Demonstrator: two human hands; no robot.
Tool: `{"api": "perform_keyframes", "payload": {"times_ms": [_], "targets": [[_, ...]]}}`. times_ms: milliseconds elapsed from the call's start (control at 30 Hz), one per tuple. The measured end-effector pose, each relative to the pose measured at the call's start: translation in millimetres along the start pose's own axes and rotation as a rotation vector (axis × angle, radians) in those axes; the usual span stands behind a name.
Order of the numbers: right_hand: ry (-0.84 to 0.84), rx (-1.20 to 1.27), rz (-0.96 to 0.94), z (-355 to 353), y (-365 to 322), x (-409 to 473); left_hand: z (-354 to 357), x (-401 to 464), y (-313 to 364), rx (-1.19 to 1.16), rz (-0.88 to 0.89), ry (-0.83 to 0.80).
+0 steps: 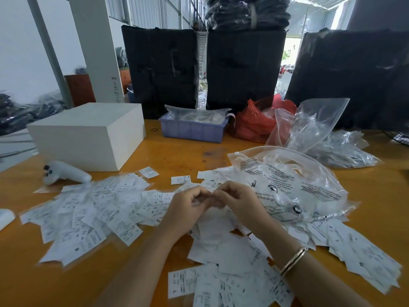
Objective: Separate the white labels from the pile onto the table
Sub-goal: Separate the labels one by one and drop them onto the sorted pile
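Forearms enter from lower frame; gold bracelet (293,260) on right wrist. Left hand (186,209) and right hand (239,201) meet at centre over the white labels (221,242), fingers narrow, apparently pinching one blurred label to peel it free. Labels cover the orange surface (177,151) lower left to right.

A person's left hand (188,209) and right hand (240,201) are meeting fingertip to fingertip at the centre of an orange table (181,151), curled over something too blurred to make out. White labels (93,209) are lying scattered from nine o'clock round to five, while a printed clear plastic bag (294,180) is sprawling at three o'clock and a white box (88,134) is sitting at ten.
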State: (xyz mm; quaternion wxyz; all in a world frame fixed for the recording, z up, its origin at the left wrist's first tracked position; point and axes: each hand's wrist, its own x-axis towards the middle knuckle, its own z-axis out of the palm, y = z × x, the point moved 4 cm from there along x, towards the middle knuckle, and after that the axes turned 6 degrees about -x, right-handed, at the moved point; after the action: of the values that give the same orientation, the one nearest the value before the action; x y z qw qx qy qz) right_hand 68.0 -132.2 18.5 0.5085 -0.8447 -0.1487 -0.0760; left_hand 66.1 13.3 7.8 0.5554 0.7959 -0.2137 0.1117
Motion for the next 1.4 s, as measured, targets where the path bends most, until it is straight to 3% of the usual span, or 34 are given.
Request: {"api": "perform_keyframes", "payload": {"times_ms": [100, 233, 333, 467, 533, 633, 767, 933, 1067, 1400], "targets": [[0.074, -0.032, 0.037, -3, 9, 0, -5, 1, -5, -0.005, -0.016, 0.079], [-0.044, -0.488, -0.056, 1, 16, -7, -10, 2, -13, 0.036, -0.102, 0.171], [-0.107, -0.748, -0.157, 8, 18, -9, -15, 1, -20, 0.272, -0.134, 0.198], [-0.039, -0.684, -0.146, 2, 17, -6, -16, 3, -24, 0.672, -0.116, 0.166], [0.017, -0.673, -0.154, -2, 16, -8, -17, 4, -24, 0.750, -0.125, 0.196], [0.187, -0.598, -0.100, -11, 15, -10, -21, 5, -18, 0.595, -0.081, 0.278], [0.413, -0.257, 0.046, -20, 17, -12, -20, 2, -13, 0.049, -0.146, 0.272], [0.424, 0.183, 0.135, -20, 19, -16, -8, 1, -10, -0.382, -0.256, 0.211], [0.339, 0.452, 0.049, -14, 14, -15, -4, 0, -9, -0.477, -0.268, 0.212], [0.319, 0.592, 0.098, -11, 19, -11, 0, 2, -9, -0.452, -0.214, 0.172]]}}
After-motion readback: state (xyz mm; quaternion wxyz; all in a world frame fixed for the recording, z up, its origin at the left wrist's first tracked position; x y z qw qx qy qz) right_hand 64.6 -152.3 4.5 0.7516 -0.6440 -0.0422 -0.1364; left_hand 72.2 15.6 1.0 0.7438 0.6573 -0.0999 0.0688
